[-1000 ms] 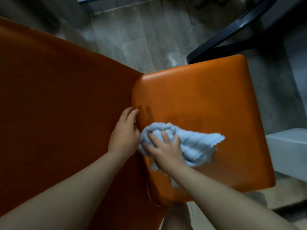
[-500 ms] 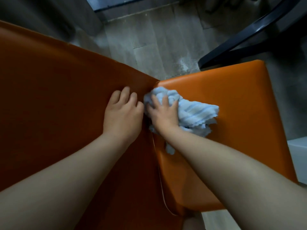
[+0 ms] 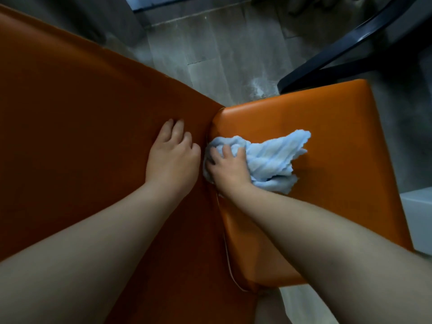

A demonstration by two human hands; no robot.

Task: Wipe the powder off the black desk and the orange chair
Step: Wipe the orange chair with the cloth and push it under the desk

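Head view: right fingers (image 3: 226,152) curled into cloth (image 3: 271,163).

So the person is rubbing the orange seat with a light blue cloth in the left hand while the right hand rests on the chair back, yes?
Not quite: the hands are swapped. The head view shows the right hand holding the light blue cloth on the orange seat, near its rear edge, while the left hand rests on the chair back.

Cloth (image 3: 268,160) on seat (image 3: 327,136) (backrest (image 3: 81,125) left), under right hand (image 3: 228,170).
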